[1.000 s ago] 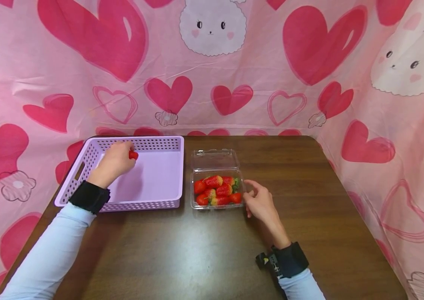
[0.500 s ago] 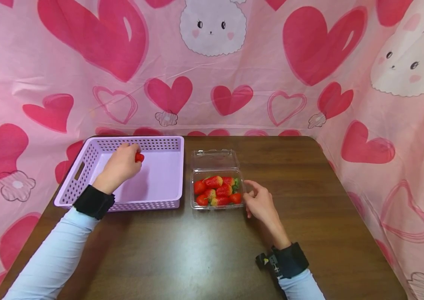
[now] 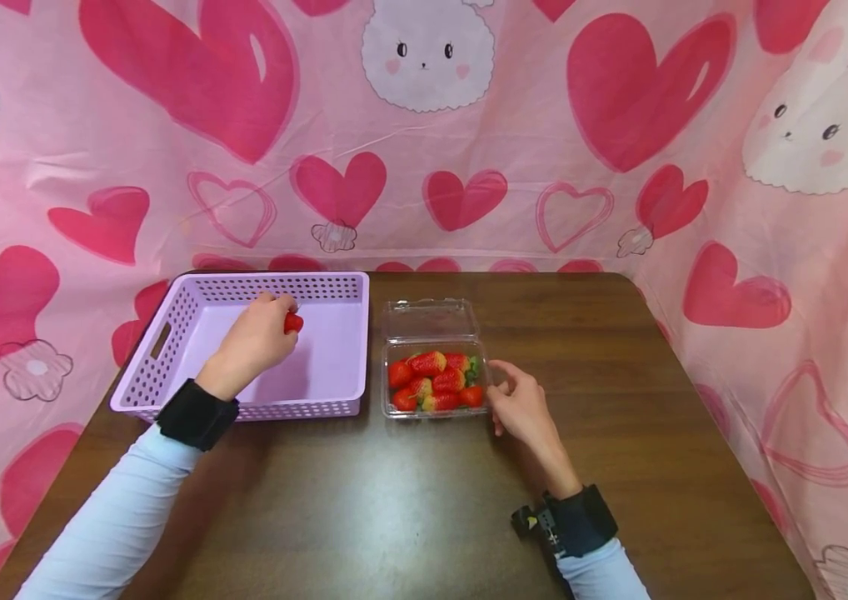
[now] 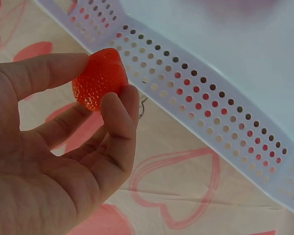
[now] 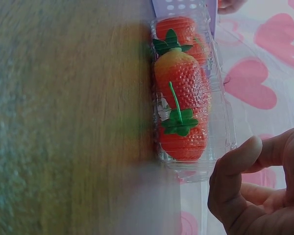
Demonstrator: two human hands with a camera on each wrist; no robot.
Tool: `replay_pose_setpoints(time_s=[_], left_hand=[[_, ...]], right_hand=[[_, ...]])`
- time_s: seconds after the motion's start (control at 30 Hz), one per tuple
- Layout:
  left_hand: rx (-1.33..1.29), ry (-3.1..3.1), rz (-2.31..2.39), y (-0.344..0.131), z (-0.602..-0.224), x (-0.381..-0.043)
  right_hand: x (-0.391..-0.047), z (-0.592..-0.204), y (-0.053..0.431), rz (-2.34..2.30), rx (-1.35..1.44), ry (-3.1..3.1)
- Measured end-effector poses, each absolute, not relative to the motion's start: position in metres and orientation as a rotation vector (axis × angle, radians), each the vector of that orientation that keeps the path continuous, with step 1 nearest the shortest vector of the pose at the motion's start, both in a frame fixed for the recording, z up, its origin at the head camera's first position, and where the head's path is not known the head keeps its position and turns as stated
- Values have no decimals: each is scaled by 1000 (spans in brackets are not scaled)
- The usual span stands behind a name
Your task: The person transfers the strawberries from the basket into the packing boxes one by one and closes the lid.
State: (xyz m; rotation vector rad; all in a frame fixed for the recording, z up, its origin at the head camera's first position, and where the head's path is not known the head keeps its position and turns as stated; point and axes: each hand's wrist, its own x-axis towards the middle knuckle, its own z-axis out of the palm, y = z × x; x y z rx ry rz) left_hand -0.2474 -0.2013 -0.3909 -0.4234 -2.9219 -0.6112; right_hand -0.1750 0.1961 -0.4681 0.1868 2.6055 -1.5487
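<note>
My left hand (image 3: 255, 337) is over the purple basket (image 3: 187, 402), pinching a red strawberry (image 4: 100, 78) between thumb and fingers. That strawberry (image 3: 292, 322) hangs above the basket floor in the head view. At the right side of an opened clear plastic box (image 3: 431, 414), my right hand (image 3: 523, 408) holds the edge with bent thumb and fingers. Up close in the right wrist view, the fingers (image 5: 230, 171) meet the corner of the box; their exact contact is partly hidden. Several strawberries (image 3: 448, 380), some with green leaves, lie inside the box.
The basket and the box stand side by side on a brown wooden table (image 3: 394, 517). The box's hinged lid (image 3: 430, 319) lies back behind it. A pink cloth (image 3: 409, 133) with hearts and rabbits hangs behind and beside the table.
My left hand has shifted right and slightly nearer over the basket, carrying the strawberry toward the basket's right side. The right hand and the box have stayed put.
</note>
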Motion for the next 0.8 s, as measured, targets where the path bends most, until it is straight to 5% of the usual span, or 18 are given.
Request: replay_pose_setpoints(time_s=[0.8], left_hand=[[-533, -2898, -655, -159, -397, -229]], right_hand=[[-174, -469, 196, -1564, 184, 2605]])
